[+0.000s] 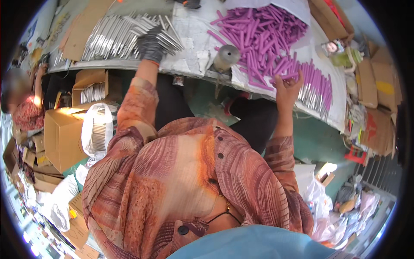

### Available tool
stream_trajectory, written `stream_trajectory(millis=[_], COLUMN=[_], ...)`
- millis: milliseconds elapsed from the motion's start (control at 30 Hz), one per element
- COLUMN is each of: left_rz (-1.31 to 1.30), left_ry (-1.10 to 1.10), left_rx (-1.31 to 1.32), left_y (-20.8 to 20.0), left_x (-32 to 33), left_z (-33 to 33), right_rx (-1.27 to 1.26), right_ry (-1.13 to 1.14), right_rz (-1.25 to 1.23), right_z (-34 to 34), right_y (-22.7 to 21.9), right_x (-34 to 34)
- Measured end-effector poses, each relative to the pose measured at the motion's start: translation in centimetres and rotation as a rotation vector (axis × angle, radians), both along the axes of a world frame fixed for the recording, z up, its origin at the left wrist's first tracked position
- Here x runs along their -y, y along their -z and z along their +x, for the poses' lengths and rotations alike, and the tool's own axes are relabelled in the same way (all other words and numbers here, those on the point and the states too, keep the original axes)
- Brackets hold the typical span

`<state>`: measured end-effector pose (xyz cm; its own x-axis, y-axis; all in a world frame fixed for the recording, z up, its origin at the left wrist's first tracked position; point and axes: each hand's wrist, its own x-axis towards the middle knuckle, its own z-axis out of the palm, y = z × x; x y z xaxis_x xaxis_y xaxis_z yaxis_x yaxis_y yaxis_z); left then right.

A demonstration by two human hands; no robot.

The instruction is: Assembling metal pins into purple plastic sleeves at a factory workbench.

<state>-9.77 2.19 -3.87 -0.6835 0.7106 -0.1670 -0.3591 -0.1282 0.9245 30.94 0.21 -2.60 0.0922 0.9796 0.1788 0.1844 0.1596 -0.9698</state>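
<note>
My left hand [151,46], in a dark grey glove, is closed over several slim silver metal rods [166,41] at the right end of a long row. The rods under it lie askew to the rest of the row [108,36]. My right hand [288,88] is bare and holds a purple sleeve [284,77] between thumb and fingers, in front of the purple heap [263,34]. Beside it on the right is a row of metal rods with purple sleeves [317,86] on their ends. A grey metal cylinder [226,57] stands at the table edge between my hands.
The pale worktable [196,47] runs across in front of me. Cardboard boxes [64,134] and a white bag of rods [98,129] stand on the left, near another person [30,103]. A green bottle [347,58] and more cartons [379,82] are at right.
</note>
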Motion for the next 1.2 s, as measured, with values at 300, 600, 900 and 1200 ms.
stream_trajectory(millis=[300,600,900,1200], left_rz=[0.055,0.268,0.372,0.221], left_ry=[0.044,0.028,0.391,0.450], left_rx=[0.098,-0.364,-0.245,-0.443], left_y=[-5.7,-5.2,-6.3,-7.1], left_x=[0.4,0.3,2.0,3.0], left_z=[7.7,12.8,14.9,15.1], right_rx=[-0.483,-0.424,-0.646,-0.560], right_ry=[-0.021,-0.090,-0.171,-0.154], right_rz=[-0.187,-0.128,-0.133,0.055], right_z=[-2.9,-4.6,-8.5,-11.0], right_y=[-0.1,-1.5,-9.5,-12.3], right_x=[0.9,1.0,-1.2,-2.5])
